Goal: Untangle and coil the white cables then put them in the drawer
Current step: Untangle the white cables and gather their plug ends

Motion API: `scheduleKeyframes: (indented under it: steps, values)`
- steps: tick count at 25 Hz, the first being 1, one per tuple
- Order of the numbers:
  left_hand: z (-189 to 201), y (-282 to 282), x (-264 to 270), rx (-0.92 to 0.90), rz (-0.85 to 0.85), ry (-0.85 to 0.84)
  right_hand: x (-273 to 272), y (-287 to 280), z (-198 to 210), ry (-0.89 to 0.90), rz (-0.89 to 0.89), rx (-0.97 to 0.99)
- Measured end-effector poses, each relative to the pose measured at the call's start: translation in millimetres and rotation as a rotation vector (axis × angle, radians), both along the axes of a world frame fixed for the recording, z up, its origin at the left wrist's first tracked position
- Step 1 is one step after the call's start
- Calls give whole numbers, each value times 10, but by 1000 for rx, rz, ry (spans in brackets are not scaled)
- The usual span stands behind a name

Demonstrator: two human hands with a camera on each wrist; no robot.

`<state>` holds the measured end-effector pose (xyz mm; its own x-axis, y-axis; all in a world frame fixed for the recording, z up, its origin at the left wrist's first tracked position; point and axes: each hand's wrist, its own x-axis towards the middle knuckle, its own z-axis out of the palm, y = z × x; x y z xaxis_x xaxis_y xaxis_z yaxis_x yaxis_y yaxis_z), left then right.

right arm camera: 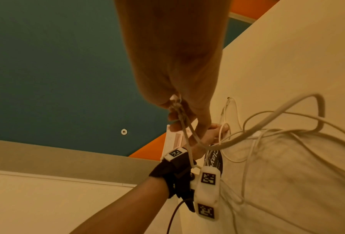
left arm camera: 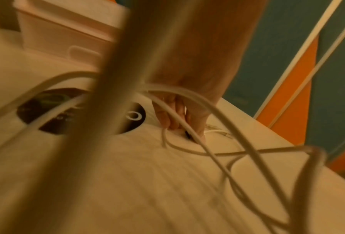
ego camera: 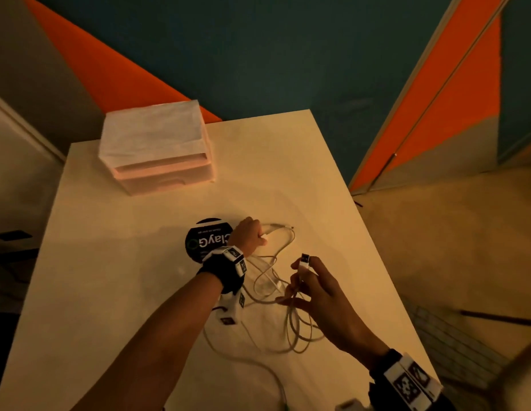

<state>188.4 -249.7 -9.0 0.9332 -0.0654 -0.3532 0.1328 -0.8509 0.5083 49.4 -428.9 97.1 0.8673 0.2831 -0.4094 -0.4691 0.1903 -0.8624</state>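
Observation:
A tangle of white cables (ego camera: 276, 295) lies on the pale table (ego camera: 115, 262) between my hands. My left hand (ego camera: 248, 236) reaches down to the table and grips one cable near its plug end (ego camera: 283, 226); in the left wrist view its fingers (left arm camera: 173, 115) curl round that strand. My right hand (ego camera: 311, 287) is lifted above the table and pinches a white USB plug (ego camera: 304, 262) between thumb and forefinger, with several loops hanging from it. The right wrist view shows those strands (right arm camera: 267, 126) trailing across the table. A small white and pink drawer unit (ego camera: 157, 149) stands at the back left, drawers closed.
A round black disc with white lettering (ego camera: 206, 241) lies on the table under my left wrist. One cable end (ego camera: 276, 378) trails toward the near table edge. The table's right edge drops to the floor (ego camera: 451, 232); teal and orange wall panels stand behind.

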Motion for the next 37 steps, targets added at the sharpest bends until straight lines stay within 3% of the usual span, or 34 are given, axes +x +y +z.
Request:
scheduleKeyframes:
  steps: [4, 10, 13, 16, 22, 27, 30, 32, 35, 37]
  values:
    - [218, 118, -128, -125, 99, -131, -9, 75, 49, -104, 46, -107]
    - [1160, 393, -855, -435, 219, -403, 88, 354, 267, -433, 61, -227]
    - [1591, 566, -1324, -565, 256, -404, 174, 494, 422, -654, 84, -326]
    - [1866, 693, -1622, -672, 240, -351, 169, 622, 488, -726, 184, -357]
    - [1942, 794, -1772, -706, 245, -372, -135, 905, 569, -644, 471, -33]
    - [1901, 778, -1888, -792, 262, -385, -253, 955, 594, -673, 530, -85]
    - [1803, 779, -1919, -908, 368, -448, -233, 928, 537, -657, 500, -92]
    - [1763, 802, -1969, -1014, 302, -443, -196, 901, 568, -602, 468, -75]
    - [1737, 661, -2049, -799, 20, -189, -149, 883, 743, -578, 540, 66]
    - [1681, 483, -2098, -689, 36, -84, -127, 892, 855, -610, 640, 122]
